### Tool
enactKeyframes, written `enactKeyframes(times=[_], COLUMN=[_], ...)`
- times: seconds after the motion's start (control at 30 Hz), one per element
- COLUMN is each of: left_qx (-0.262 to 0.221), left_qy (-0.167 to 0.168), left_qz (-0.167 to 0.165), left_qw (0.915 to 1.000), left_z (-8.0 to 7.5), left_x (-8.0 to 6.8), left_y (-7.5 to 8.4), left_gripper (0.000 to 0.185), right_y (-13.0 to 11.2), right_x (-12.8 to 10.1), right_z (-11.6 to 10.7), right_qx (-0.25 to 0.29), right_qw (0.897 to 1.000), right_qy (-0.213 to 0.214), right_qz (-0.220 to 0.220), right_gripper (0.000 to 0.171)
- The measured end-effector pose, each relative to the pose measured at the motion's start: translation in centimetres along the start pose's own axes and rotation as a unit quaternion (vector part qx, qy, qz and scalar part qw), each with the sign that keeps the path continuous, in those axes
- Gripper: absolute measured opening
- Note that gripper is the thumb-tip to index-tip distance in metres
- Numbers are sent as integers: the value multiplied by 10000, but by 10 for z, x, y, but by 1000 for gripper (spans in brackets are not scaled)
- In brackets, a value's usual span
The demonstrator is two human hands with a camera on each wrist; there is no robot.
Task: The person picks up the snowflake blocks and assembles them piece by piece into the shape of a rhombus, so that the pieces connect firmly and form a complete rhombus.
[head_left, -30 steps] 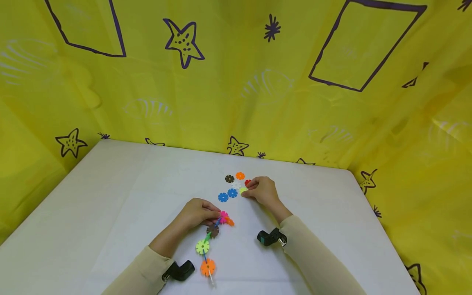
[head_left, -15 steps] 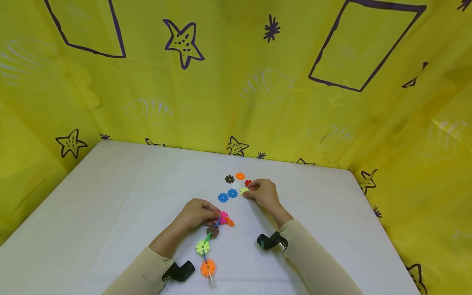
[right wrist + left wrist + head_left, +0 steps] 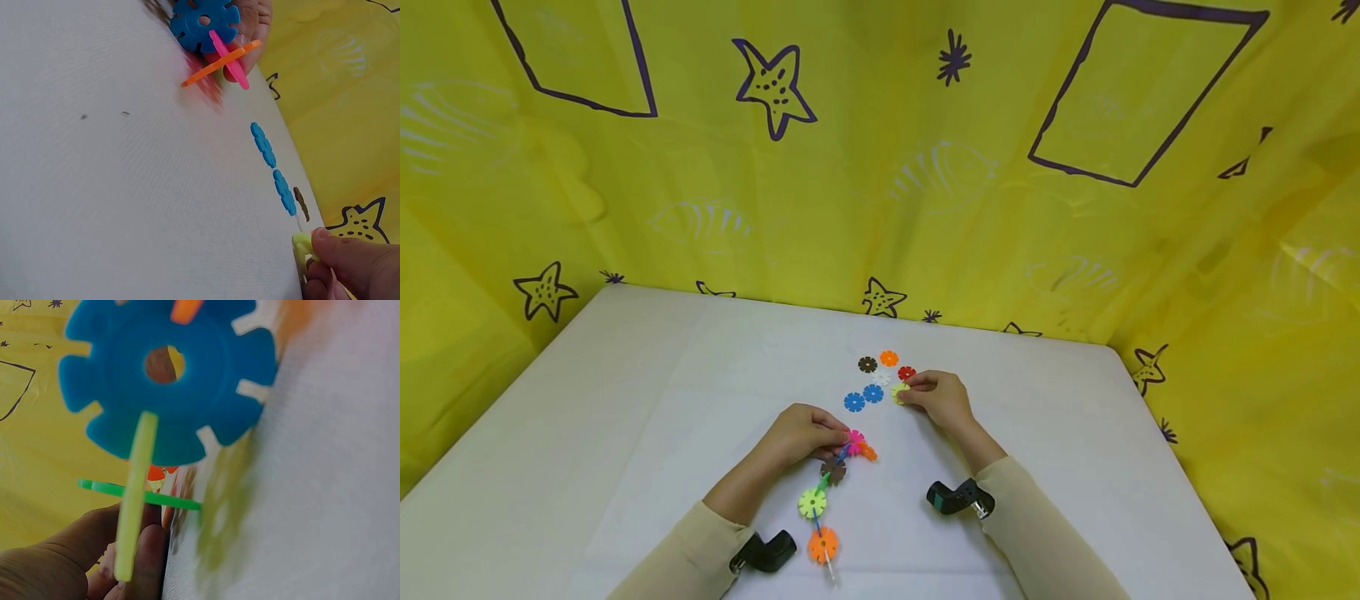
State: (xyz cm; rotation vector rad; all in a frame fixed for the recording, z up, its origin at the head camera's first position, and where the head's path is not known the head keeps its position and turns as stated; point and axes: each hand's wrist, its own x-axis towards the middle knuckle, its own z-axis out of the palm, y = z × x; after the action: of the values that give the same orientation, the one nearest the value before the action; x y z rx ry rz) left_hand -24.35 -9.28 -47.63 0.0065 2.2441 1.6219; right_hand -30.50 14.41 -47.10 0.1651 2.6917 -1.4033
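Note:
My left hand (image 3: 805, 433) pinches a chain of interlocked notched discs near its pink disc (image 3: 855, 442). An orange disc (image 3: 868, 451) slots into the pink one. From there the chain runs toward me through a brown disc (image 3: 832, 472), a yellow-green disc (image 3: 812, 503) and a large-looking orange disc (image 3: 823, 545). In the left wrist view, a blue disc (image 3: 119, 381) of the chain fills the foreground. Thumb and fingers of my right hand (image 3: 946, 400) pinch a loose yellow-green disc (image 3: 302, 242), partly hidden by the fingertips.
Beyond the hands lie loose discs on the white tabletop (image 3: 715, 367): two blue ones (image 3: 854, 402), a white (image 3: 882, 378), a dark brown (image 3: 867, 364), an orange (image 3: 889, 358) and a red (image 3: 906, 372). A yellow patterned curtain (image 3: 850, 167) borders the table.
My right hand has shifted slightly toward me and to the right with the yellow-green disc, leaving the red disc more exposed. The left hand and the chain stay in place.

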Motion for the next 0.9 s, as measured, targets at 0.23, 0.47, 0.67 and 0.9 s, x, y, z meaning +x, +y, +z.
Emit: enactKeyframes(times=[0.23,0.47,0.67,0.9], left_qx=[-12,51,-11,-138], left_qy=[-3,11,-10,-57], left_qz=[20,16,11,111], left_qw=[10000,10000,10000,9998], left_z=[0,1,1,0], left_x=[-1,-1,-1,-1], left_y=[1,1,1,0], left_gripper=[16,15,16,15], right_y=[1,5,9,12], right_x=[-7,-20,-32,-49], right_z=[0,-1,0,0], right_qx=[367,801,1213,1520], right_qw=[9990,9959,9912,9858], right_qy=[-153,-329,-447,-607], right_qz=[190,253,295,385], right_gripper=[26,26,22,23])
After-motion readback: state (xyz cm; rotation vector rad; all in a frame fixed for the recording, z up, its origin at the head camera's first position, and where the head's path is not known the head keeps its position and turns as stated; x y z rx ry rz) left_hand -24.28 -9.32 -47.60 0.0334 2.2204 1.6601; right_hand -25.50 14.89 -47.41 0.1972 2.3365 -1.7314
